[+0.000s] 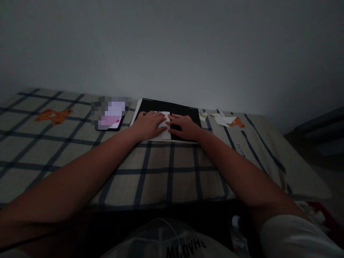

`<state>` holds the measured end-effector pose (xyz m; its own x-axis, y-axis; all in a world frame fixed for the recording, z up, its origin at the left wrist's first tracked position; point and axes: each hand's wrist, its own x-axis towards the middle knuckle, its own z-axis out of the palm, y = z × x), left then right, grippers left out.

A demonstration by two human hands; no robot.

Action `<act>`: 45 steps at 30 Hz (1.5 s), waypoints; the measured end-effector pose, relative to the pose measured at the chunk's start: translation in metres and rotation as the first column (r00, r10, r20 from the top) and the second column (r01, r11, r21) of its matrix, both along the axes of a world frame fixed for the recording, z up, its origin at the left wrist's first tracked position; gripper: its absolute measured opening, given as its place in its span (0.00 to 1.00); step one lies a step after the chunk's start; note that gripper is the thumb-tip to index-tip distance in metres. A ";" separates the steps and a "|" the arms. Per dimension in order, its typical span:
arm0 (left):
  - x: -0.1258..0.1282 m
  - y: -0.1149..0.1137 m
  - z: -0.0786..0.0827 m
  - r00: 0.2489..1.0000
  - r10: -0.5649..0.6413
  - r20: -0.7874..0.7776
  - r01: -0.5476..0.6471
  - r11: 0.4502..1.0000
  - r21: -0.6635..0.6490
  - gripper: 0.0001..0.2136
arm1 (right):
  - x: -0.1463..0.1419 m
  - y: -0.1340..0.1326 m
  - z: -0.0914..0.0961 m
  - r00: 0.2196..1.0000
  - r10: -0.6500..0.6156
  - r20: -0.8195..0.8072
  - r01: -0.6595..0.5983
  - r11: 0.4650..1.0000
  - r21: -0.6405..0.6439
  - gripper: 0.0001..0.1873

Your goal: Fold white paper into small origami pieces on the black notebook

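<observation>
A folded piece of white paper point(166, 134) lies on a black-covered pad or calendar point(158, 105) with small punched holes along its far edge. My left hand point(149, 125) rests flat over the paper's left part, its fingers stretched toward the right. From the other side, my right hand point(185, 126) touches the paper's right edge with its fingertips, its fingers spread over the black cover. Both hands hide part of the paper, so its full shape cannot be made out.
A phone point(114, 114) with a lit, blurred screen lies left of the pad. Folded white paper point(223, 119) and a small scrap point(203, 116) lie to the right. A checked cloth point(182, 161) covers the table against a grey wall. Below its front edge stands a plastic bottle point(238, 233).
</observation>
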<state>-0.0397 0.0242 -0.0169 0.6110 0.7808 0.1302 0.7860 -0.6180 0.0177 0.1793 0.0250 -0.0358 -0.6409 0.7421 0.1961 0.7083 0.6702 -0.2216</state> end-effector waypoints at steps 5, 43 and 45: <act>0.001 -0.001 0.001 1.000 0.011 0.006 -0.011 1.000 -0.002 0.23 | -0.002 -0.002 0.000 1.000 -0.013 -0.023 0.013 1.000 0.002 0.27; -0.006 0.006 0.010 0.993 -0.015 -0.121 0.006 0.997 -0.071 0.21 | -0.002 -0.003 0.002 0.999 0.003 0.040 -0.004 1.000 0.026 0.18; -0.008 0.005 0.012 0.989 -0.017 -0.144 0.003 0.995 -0.099 0.23 | -0.002 -0.003 0.001 0.999 0.008 0.037 -0.010 1.000 0.028 0.18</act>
<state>-0.0474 0.0294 -0.0054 0.6259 0.7790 -0.0370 0.7782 -0.6270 -0.0350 0.1776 0.0218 -0.0346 -0.6546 0.7308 0.1935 0.7095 0.6823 -0.1766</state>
